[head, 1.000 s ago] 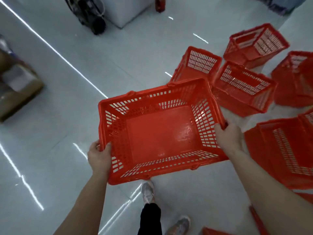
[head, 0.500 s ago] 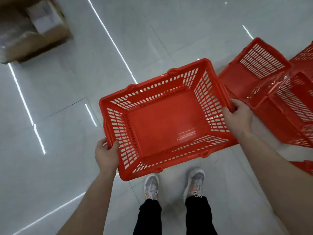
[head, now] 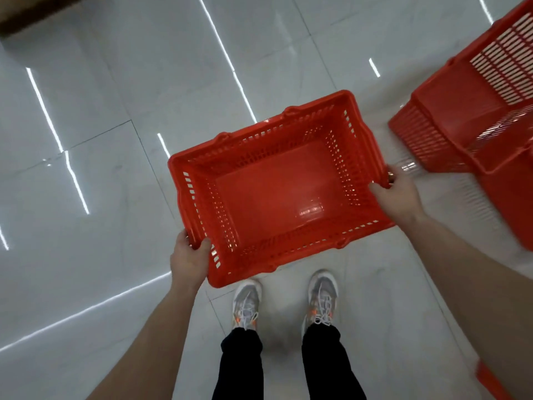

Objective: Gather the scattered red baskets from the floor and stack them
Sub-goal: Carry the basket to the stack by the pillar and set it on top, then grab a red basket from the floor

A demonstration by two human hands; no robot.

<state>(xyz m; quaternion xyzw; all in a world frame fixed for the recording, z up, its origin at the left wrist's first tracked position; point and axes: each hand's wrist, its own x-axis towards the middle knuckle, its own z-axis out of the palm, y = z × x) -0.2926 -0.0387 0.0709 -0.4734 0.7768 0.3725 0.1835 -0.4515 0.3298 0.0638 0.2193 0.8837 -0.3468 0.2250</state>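
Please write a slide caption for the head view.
The left hand and right hand grip an empty red basket; other baskets lie nearby.

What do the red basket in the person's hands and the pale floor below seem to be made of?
The red basket looks like glossy moulded plastic: its base shows a bright glint, its walls neat rows of slots. The floor seems polished tile, ceramic or stone I cannot tell: thin joint lines cross it and it mirrors light strips.

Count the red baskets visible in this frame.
4: held basket between left hand and right hand; tipped basket and nearer basket overlapping at right; red sliver at bottom-right edge. Others may be hidden.
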